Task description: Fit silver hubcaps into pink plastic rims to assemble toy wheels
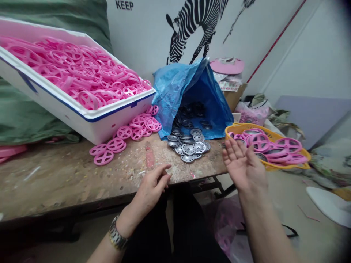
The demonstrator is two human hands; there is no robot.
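Observation:
My right hand (244, 164), palm up with its fingers stretched out, is beside the yellow basket (287, 167) and holds nothing. In that basket lie pink wheel rings (287, 144), some with dark discs in them. My left hand (153, 184) hovers by the table's front edge, fingers loosely curved and apart, with nothing visible in it. Ahead of it, silver-grey wheel discs (188, 149) spill from the mouth of a blue bag (172, 84). Loose pink wheel rings (116, 145) lie on the table to the left of the discs.
A white foam box (95, 124) heaped with pink wheel rings (74, 65) leans tilted at the left, against green sacking (55, 120). The worn wooden table (65, 179) ends just before my legs. Clear plastic bags (230, 226) lie on the floor below.

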